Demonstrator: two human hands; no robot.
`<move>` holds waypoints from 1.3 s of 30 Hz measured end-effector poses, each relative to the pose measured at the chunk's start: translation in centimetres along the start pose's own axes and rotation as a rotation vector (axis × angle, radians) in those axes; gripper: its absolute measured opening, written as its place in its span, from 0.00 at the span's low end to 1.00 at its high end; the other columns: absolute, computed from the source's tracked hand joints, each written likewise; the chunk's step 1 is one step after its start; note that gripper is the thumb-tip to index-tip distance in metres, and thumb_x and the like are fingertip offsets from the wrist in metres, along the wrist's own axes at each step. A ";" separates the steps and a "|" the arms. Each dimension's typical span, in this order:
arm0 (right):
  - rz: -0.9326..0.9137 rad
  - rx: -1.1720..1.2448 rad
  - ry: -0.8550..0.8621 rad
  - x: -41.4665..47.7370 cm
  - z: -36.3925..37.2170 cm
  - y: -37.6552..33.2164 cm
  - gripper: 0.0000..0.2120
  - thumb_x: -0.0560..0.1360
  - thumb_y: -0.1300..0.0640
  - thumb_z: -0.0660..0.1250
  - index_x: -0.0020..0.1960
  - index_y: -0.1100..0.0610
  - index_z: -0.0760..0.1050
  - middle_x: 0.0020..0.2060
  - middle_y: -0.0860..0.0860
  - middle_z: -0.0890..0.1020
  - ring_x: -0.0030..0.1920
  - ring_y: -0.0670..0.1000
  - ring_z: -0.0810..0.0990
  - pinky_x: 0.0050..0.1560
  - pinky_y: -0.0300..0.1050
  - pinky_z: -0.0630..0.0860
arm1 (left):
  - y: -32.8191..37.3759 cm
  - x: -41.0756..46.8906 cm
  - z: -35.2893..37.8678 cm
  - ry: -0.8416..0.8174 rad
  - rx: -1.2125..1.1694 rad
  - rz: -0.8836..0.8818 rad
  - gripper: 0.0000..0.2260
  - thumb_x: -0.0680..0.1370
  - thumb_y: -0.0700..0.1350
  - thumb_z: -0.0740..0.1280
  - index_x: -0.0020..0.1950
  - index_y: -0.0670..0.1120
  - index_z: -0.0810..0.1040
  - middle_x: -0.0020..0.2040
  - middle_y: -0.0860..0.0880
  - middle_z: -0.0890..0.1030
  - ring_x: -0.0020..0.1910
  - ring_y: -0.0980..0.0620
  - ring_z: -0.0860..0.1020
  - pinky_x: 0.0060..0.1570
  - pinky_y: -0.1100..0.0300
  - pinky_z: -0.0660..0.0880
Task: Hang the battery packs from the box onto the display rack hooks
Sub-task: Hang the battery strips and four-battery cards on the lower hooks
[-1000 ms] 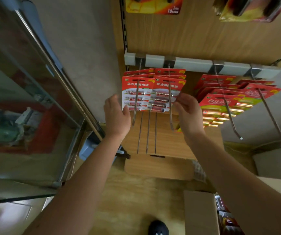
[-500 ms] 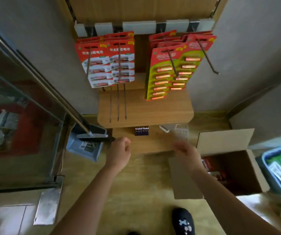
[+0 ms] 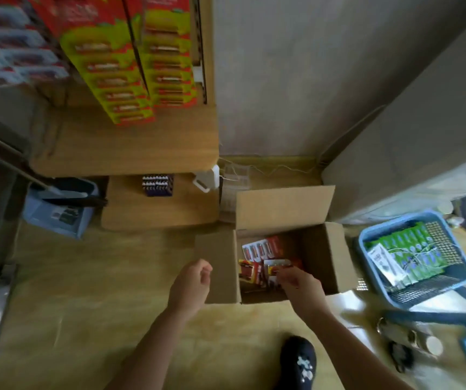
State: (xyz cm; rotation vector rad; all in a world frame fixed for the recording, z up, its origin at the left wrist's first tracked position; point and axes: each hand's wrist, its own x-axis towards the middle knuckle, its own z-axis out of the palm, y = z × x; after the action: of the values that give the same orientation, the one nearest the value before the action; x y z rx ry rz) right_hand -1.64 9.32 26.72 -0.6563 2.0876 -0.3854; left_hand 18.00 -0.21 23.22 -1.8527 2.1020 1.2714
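From the head camera, the open cardboard box [image 3: 321,257] stands on the floor [image 3: 85,277]. The battery packs [image 3: 260,250] lie flat and overlapping against its left wall. The topmost pack's long axis slants from near-left to far-right. The right hand [image 3: 299,282] reaches down over the near edge, its curled fingertips [image 3: 279,273] on a pack; blur hides whether they grip it. The left hand [image 3: 191,282] hovers beside the left flap, loosely curled and holding nothing. More hung packs [image 3: 119,80] hang on the rack at top left.

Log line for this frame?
phase: pick | right hand: in box, over packs, grip unclear | left hand: empty, beside box
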 end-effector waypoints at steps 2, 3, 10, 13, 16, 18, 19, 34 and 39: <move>-0.014 -0.002 -0.041 0.9 -2.1 2.6 0.10 0.76 0.60 0.63 0.51 0.52 0.81 0.49 0.52 0.82 0.51 0.53 0.78 0.48 0.41 0.72 | 1.4 -0.9 4.2 -0.017 -0.023 -0.054 0.09 0.80 0.44 0.58 0.55 0.47 0.77 0.52 0.49 0.81 0.50 0.52 0.79 0.47 0.60 0.74; -0.010 0.016 -0.061 1.4 -3.2 3.6 0.11 0.76 0.61 0.62 0.49 0.50 0.81 0.48 0.51 0.81 0.50 0.52 0.78 0.48 0.40 0.72 | 2.1 -1.2 5.9 -0.035 -0.023 -0.063 0.09 0.80 0.44 0.58 0.55 0.46 0.77 0.52 0.49 0.81 0.50 0.52 0.79 0.46 0.60 0.74; 0.021 0.023 -0.067 7.0 -6.5 9.2 0.13 0.76 0.66 0.60 0.51 0.54 0.80 0.50 0.54 0.82 0.52 0.54 0.78 0.53 0.44 0.73 | 4.8 0.4 12.3 -0.094 -0.062 -0.049 0.09 0.80 0.42 0.59 0.54 0.44 0.77 0.51 0.47 0.81 0.50 0.53 0.79 0.46 0.67 0.70; 0.030 0.070 -0.062 10.0 -5.7 11.1 0.17 0.75 0.68 0.58 0.41 0.48 0.76 0.47 0.52 0.80 0.52 0.56 0.79 0.56 0.48 0.75 | 4.9 2.3 14.9 -0.120 -0.087 -0.009 0.08 0.80 0.43 0.59 0.55 0.45 0.76 0.51 0.50 0.80 0.51 0.55 0.78 0.49 0.66 0.72; 0.032 0.056 -0.077 13.4 -3.5 13.7 0.15 0.76 0.67 0.57 0.44 0.50 0.76 0.49 0.53 0.80 0.52 0.55 0.79 0.51 0.46 0.76 | 4.2 5.2 17.8 -0.142 -0.075 0.025 0.09 0.80 0.44 0.59 0.55 0.45 0.76 0.51 0.52 0.79 0.51 0.56 0.77 0.50 0.66 0.73; 0.050 0.017 -0.112 15.7 -1.6 15.6 0.14 0.78 0.65 0.55 0.51 0.53 0.78 0.53 0.53 0.80 0.53 0.53 0.78 0.49 0.41 0.74 | 3.2 7.5 20.2 -0.158 -0.081 0.024 0.08 0.80 0.46 0.58 0.55 0.47 0.75 0.51 0.52 0.79 0.51 0.56 0.78 0.49 0.66 0.73; 0.063 -0.006 -0.134 16.9 -0.7 16.4 0.15 0.78 0.65 0.55 0.55 0.55 0.77 0.55 0.54 0.79 0.54 0.53 0.78 0.49 0.40 0.74 | 2.6 8.7 21.4 -0.162 -0.097 0.015 0.08 0.80 0.46 0.59 0.54 0.47 0.75 0.52 0.52 0.79 0.51 0.56 0.77 0.47 0.67 0.73; -0.060 -1.039 -0.465 33.6 8.8 26.5 0.17 0.79 0.56 0.55 0.67 0.54 0.69 0.69 0.55 0.68 0.69 0.56 0.66 0.69 0.53 0.61 | -2.0 24.2 38.5 -0.217 -0.018 0.053 0.13 0.80 0.41 0.59 0.64 0.44 0.72 0.62 0.45 0.76 0.61 0.47 0.74 0.61 0.53 0.72; -0.139 -0.970 -0.322 34.0 8.5 25.3 0.16 0.79 0.57 0.57 0.66 0.56 0.69 0.65 0.56 0.72 0.64 0.57 0.73 0.60 0.49 0.72 | -1.7 26.0 40.4 -0.167 0.136 0.133 0.13 0.78 0.42 0.60 0.61 0.44 0.76 0.61 0.43 0.78 0.61 0.45 0.74 0.62 0.51 0.71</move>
State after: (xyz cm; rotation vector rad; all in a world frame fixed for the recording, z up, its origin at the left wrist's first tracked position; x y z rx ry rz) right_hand -18.22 9.83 -13.17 -1.3161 1.8328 0.6791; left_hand -5.95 3.56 -18.27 -1.5210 2.1918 1.2275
